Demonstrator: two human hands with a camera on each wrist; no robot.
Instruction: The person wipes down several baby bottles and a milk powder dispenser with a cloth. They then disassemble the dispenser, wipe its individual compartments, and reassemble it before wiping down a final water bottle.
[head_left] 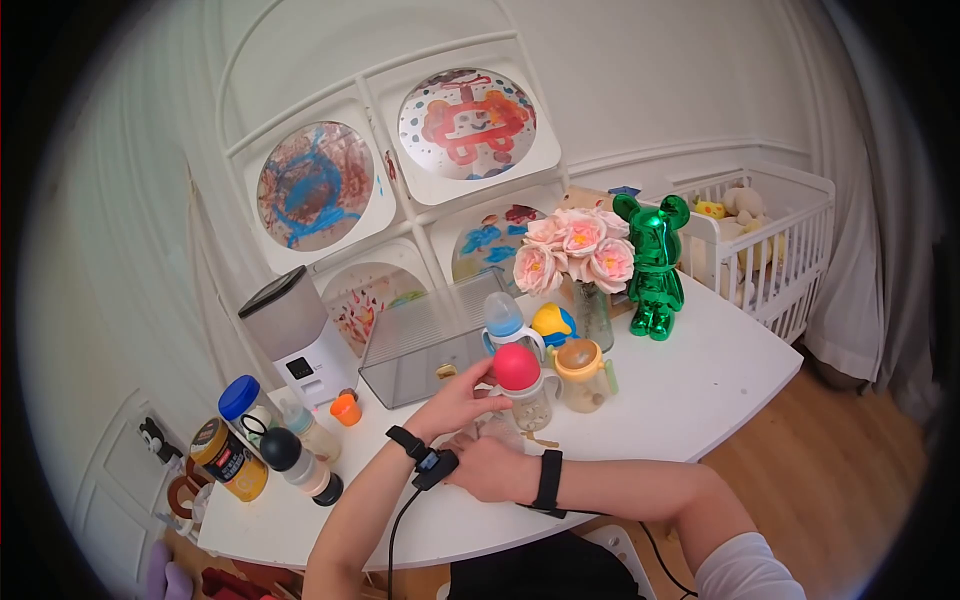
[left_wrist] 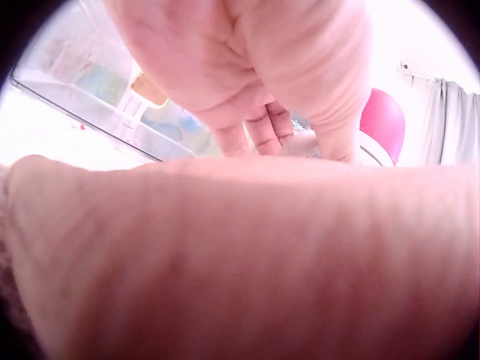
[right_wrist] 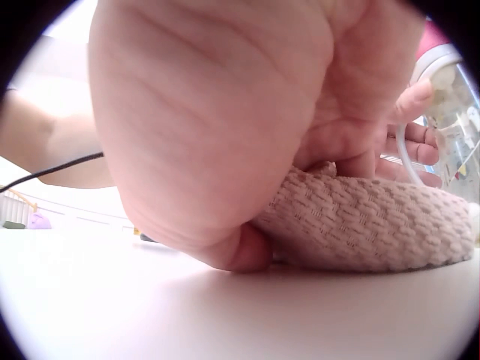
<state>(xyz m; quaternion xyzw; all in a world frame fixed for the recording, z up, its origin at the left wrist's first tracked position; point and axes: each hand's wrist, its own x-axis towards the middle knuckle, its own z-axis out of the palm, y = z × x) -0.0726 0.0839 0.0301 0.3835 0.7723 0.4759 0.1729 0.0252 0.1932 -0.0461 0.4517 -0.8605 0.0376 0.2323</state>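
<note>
1. Head view: the left hand (head_left: 462, 402) holds the near side of the bottle (head_left: 532, 412), fingers and thumb curled around its handle side; its rounded red cap (head_left: 516, 367) sits above a clear body with a pale handle. The right hand (head_left: 490, 470) grips the cloth (head_left: 500, 431) on the white desk (head_left: 640, 425), just beside the bottle. Beyond stand a blue-topped bottle (head_left: 503, 315) and an amber-lidded bottle (head_left: 580, 378). A glass vase (head_left: 594, 318) contains pink flowers (head_left: 582, 236), near a shiny green bear figure (head_left: 656, 265); a white crib (head_left: 820, 215) contains soft toys (head_left: 743, 205).
2. Left wrist view: the fingers bend beside the smooth, domed cap; their exact contact is hidden.
3. Right wrist view: the right hand closes on the beige cloth, folded thick with a woven, bumpy texture and lying against the desk. The clear bottle stands beyond, the left fingers at its curved handle.
</note>
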